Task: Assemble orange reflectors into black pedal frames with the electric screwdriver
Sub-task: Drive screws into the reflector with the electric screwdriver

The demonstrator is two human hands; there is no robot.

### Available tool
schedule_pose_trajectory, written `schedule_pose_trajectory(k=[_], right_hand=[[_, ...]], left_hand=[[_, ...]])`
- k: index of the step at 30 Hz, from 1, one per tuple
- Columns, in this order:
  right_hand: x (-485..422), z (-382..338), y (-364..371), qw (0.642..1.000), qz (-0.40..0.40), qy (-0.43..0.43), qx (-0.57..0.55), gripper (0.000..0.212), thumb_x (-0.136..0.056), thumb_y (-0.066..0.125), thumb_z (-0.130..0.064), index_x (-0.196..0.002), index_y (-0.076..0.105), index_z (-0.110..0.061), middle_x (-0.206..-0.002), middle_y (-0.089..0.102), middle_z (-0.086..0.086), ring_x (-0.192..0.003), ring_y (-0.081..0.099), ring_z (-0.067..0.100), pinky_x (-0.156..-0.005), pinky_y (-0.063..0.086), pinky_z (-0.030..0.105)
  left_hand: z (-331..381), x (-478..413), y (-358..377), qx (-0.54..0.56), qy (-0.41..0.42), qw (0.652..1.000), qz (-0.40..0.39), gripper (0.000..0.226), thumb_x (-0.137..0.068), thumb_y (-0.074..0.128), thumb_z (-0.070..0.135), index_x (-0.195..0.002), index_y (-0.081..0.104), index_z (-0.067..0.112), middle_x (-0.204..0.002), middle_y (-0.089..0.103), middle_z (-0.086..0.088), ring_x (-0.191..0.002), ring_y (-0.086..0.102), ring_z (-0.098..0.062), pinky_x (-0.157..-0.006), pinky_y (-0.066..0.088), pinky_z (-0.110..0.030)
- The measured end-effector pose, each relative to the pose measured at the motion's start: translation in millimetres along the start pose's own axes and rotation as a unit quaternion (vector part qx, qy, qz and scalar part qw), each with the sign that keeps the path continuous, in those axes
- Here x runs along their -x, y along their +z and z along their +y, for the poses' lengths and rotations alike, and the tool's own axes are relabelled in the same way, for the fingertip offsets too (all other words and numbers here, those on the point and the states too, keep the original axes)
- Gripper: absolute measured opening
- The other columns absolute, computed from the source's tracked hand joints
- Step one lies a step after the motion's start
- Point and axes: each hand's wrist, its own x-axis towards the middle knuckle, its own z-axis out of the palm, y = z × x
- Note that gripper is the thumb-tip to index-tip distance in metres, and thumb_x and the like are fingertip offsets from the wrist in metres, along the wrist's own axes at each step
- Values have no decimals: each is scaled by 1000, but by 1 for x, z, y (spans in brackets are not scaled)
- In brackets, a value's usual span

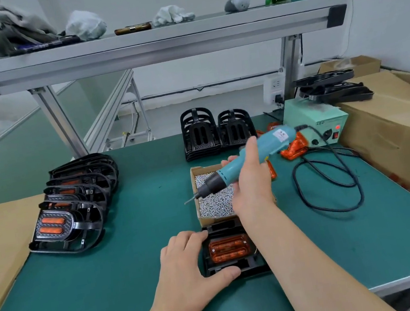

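A black pedal frame [218, 269] lies flat on the green mat near the front edge, with an orange reflector [229, 249] seated in it. My left hand [187, 268] grips the frame's left side, thumb on its near edge. My right hand [252, 180] holds the teal electric screwdriver [242, 161] tilted, its bit pointing down-left over a cardboard box of small silver screws [216, 202]. The bit hangs just above the screws.
A row of finished pedals [72, 208] leans at the left. Empty black frames [217, 130] stand stacked at the back. Loose orange reflectors [294, 149] lie by the green power unit [314, 122], whose black cable [329, 186] loops on the mat. Cardboard boxes flank both sides.
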Motion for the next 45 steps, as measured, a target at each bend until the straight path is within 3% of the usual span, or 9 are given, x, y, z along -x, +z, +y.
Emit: schedule_pose_trajectory(k=[5, 10, 16, 20, 24, 29, 34, 40, 45], right_hand=[[-13, 10, -9, 989, 33, 134, -58, 18, -99, 65, -26, -104, 55, -12, -97, 66, 10, -80, 71, 22, -67, 60, 34], [-13, 21, -15, 984, 57, 167, 26, 13, -101, 63, -25, -102, 52, -18, -97, 62, 6, -82, 62, 17, -62, 48, 29], [-12, 18, -20, 980, 40, 196, 10, 6, -102, 57, -12, -102, 51, -12, -95, 57, 11, -82, 59, 21, -63, 50, 30], [-8, 14, -23, 980, 29, 194, -14, 37, -99, 57, -3, -134, 45, -6, -113, 56, 18, -92, 60, 25, -67, 53, 33], [-1, 9, -29, 981, 14, 191, -23, 43, -98, 54, 3, -140, 44, -1, -135, 52, 22, -114, 58, 31, -87, 54, 35], [14, 6, -38, 984, 3, 179, 0, 24, -99, 52, 5, -123, 51, 2, -126, 56, 24, -118, 56, 29, -104, 49, 36], [26, 6, -44, 987, 7, 158, 20, 14, -95, 56, 7, -106, 59, -1, -112, 63, 18, -108, 62, 25, -90, 52, 31], [24, 0, -51, 992, -33, 105, 68, 15, -93, 63, 0, -87, 62, -14, -54, 55, -5, -47, 51, 6, -42, 40, 17], [20, -5, -62, 973, -55, -14, 223, 29, -81, 50, 14, -84, 66, -9, -55, 49, -1, -42, 41, 7, -39, 31, 17]], left_hand=[[1, -1, 0, 0, 2, 1000, 4, 83, -62, 59, 85, -128, 56, 34, -113, 44, 25, -113, 39, 2, -100, 29, -24], [1, -2, 0, -1, 2, 1000, 5, 83, -62, 60, 85, -128, 56, 34, -113, 45, 25, -111, 40, 1, -99, 29, -25], [0, -1, 1, -1, 6, 1000, 8, 83, -62, 60, 84, -126, 57, 32, -112, 45, 25, -110, 42, 0, -99, 32, -27], [0, -1, 1, 0, 5, 1000, 7, 83, -62, 57, 88, -127, 56, 35, -112, 42, 30, -111, 40, 1, -98, 30, -24], [-1, -1, 1, -4, 4, 1000, 7, 83, -62, 57, 88, -127, 55, 36, -112, 42, 29, -111, 40, 1, -98, 31, -25], [-1, 0, 2, -3, 3, 1000, 10, 79, -63, 60, 85, -126, 54, 38, -111, 43, 30, -110, 39, 2, -98, 31, -25], [-1, 0, 2, -7, 10, 1000, 12, 78, -65, 59, 84, -125, 55, 35, -110, 44, 30, -109, 40, 3, -98, 32, -26], [-1, 0, 2, -5, 11, 1000, 11, 83, -64, 50, 91, -127, 53, 36, -111, 43, 31, -110, 39, 4, -98, 32, -27], [-1, -1, 1, -4, 11, 1000, 12, 84, -65, 51, 90, -128, 54, 35, -111, 42, 32, -110, 38, 5, -99, 32, -27]])
